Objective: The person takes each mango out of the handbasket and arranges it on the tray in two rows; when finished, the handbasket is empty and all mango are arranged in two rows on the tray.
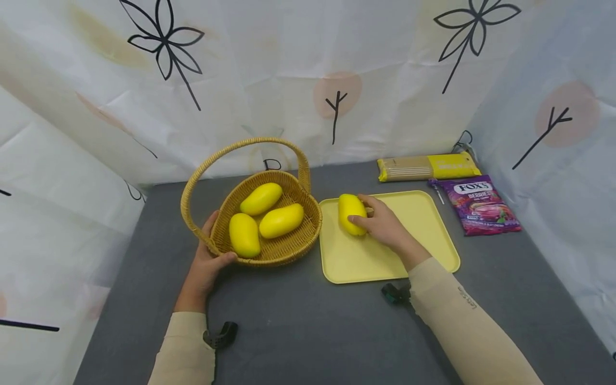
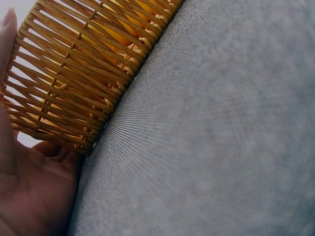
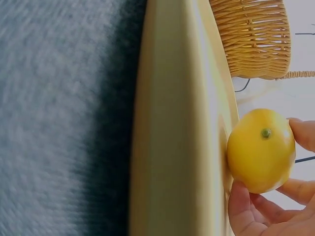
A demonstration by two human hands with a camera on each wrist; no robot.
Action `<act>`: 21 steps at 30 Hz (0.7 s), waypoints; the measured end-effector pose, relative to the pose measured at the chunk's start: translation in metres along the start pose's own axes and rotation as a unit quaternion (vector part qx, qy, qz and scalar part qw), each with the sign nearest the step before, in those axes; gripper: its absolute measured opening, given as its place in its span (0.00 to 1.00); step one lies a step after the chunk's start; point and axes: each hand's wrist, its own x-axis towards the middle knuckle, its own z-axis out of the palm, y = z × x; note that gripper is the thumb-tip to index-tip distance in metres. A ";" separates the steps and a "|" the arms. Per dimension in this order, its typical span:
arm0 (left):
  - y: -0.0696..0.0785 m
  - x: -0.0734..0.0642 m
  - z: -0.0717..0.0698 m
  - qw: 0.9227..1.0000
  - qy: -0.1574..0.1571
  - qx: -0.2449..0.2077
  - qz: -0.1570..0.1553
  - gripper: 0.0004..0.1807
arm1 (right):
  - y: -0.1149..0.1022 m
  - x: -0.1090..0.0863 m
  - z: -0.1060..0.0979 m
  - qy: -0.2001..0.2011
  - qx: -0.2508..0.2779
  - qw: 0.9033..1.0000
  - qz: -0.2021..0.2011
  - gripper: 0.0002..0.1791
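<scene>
My left hand [image 1: 205,270] holds the left side of a round wicker basket [image 1: 289,256], its thumb at the rim near the foot of the tall handle. Three yellow mangoes [image 1: 281,221] lie inside the basket. In the left wrist view the woven wall [image 2: 69,64] stands close to the palm. With thumb and fingers my right hand [image 1: 383,222] grips another mango [image 1: 351,214] over the left part of a pale yellow tray [image 1: 385,267]. The right wrist view shows this mango [image 3: 261,152] end on, with a small green stem spot, close against the tray surface.
Behind the tray lies a yellow and tan packet of noodles [image 1: 428,167]. A purple candy bag [image 1: 481,206] is at the tray's right. Patterned white cloth [image 1: 269,80] closes off the back and sides of the grey table [image 1: 298,331].
</scene>
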 end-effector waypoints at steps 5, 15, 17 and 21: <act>0.000 -0.001 0.000 1.000 0.001 0.002 -0.001 0.60 | 0.000 -0.001 -0.002 0.004 -0.008 1.000 -0.001 0.43; 0.001 0.000 0.001 1.000 -0.001 -0.003 0.000 0.60 | -0.003 -0.006 -0.017 0.046 -0.015 0.999 -0.017 0.39; 0.001 -0.001 0.001 1.000 -0.002 -0.004 0.000 0.60 | -0.004 -0.008 -0.021 0.057 -0.016 0.998 -0.032 0.39; 0.002 -0.001 0.002 1.000 -0.003 -0.007 -0.002 0.60 | -0.010 -0.012 -0.026 0.081 -0.006 0.995 -0.065 0.40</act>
